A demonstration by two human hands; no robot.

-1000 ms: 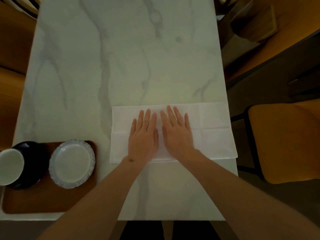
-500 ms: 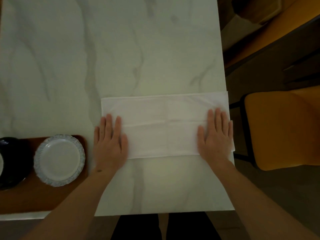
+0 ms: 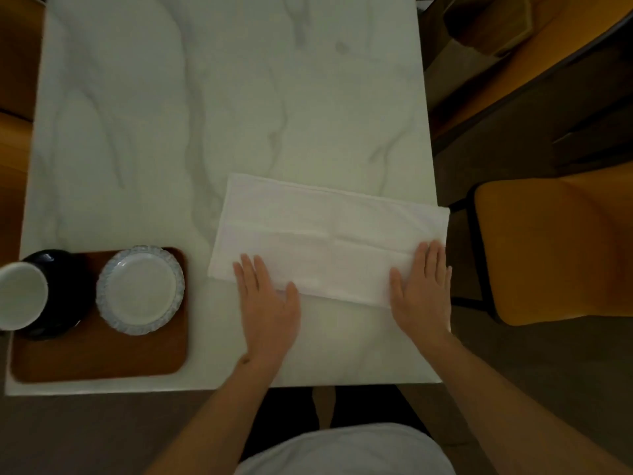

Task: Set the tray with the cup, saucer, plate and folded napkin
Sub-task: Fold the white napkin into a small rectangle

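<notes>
A white napkin (image 3: 325, 234), folded into a long strip, lies flat on the marble table near its right edge. My left hand (image 3: 267, 303) rests palm down on the strip's near left part, fingers spread. Flat on the strip's right end lies my right hand (image 3: 423, 289). At the table's near left corner sits a brown wooden tray (image 3: 102, 358). On it stand a pale plate with a blue fluted rim (image 3: 140, 289) and a dark saucer (image 3: 65, 269) carrying a white cup (image 3: 19, 294), which is partly cut off by the frame.
The marble table (image 3: 222, 114) stretches away in front of me. An orange chair (image 3: 555, 248) stands just right of the table, close to the napkin's end. Dark furniture fills the upper right. Wooden floor shows on the left.
My hands slid apart from the napkin's middle to its two ends, then my left hand came back slightly inward. The napkin now lies a little skewed, its right end nearer to me.
</notes>
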